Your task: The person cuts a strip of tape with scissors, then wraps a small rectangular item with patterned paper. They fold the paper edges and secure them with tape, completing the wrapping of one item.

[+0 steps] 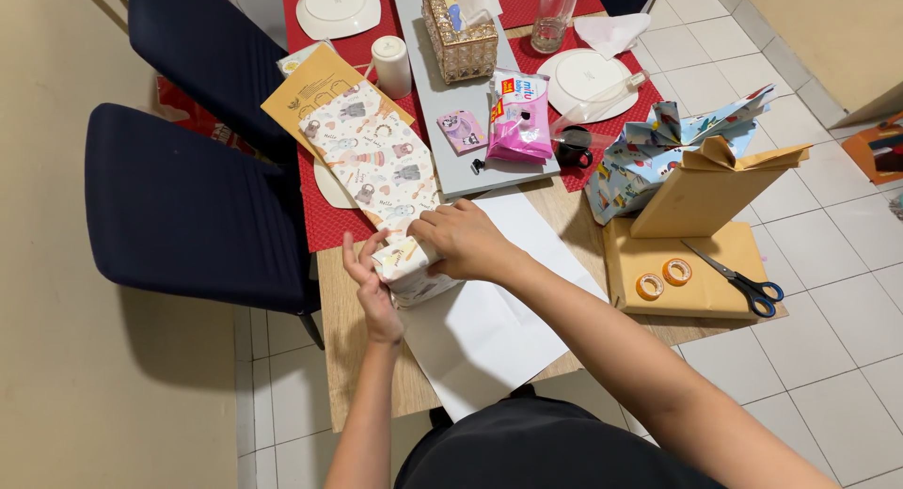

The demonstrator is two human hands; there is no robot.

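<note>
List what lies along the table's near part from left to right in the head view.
Left hand → wrapped parcel → right hand → white sheet → tape rolls → scissors.

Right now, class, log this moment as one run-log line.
left hand: steadies parcel's end | right hand: presses on parcel | wrapping paper: patterned, partly wrapped | scissors, tape rolls: unused, on envelope

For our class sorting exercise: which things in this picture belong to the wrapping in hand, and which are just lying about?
Belonging to the wrapping:
left hand, right hand, small parcel, patterned wrapping paper, tape rolls, scissors.

Just lying about:
plates, white mug, drinking glass, pink packet, tissue box.
</note>
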